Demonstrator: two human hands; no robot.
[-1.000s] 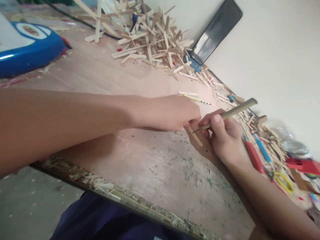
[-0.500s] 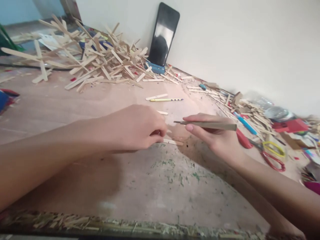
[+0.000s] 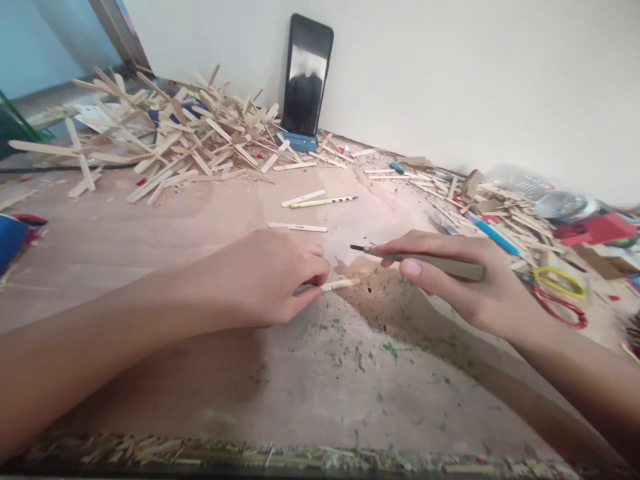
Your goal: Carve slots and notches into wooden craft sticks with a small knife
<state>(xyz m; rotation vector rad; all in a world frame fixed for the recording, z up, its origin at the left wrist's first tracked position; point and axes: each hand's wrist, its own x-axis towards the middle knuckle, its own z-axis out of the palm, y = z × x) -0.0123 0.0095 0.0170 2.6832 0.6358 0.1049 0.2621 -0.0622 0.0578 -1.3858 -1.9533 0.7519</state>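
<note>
My left hand [image 3: 270, 277] is closed, its thumb and fingers pinching a wooden craft stick [image 3: 341, 285] whose end sticks out to the right with a dark mark across it. In my right hand [image 3: 450, 273] is a craft knife [image 3: 440, 265] with a brownish handle, gripped like a pen. Its dark narrow tip points left, apart from the craft stick. Behind my hands lie a second craft stick [image 3: 297, 227], a third stick [image 3: 303, 198] and a yellow patterned pencil [image 3: 325, 202].
A big pile of craft sticks [image 3: 200, 137] is at the back left, beside a phone [image 3: 307, 77] in a blue stand [image 3: 297, 140]. On the right are more sticks, a blue pen-like tool [image 3: 493, 233], scissors [image 3: 560, 303] and a plastic bottle [image 3: 563, 203]. Green scraps litter the table [image 3: 300, 393].
The view has shifted slightly. My right hand with the craft knife has moved right, farther from the left hand. The stick behind my left hand shows more fully.
</note>
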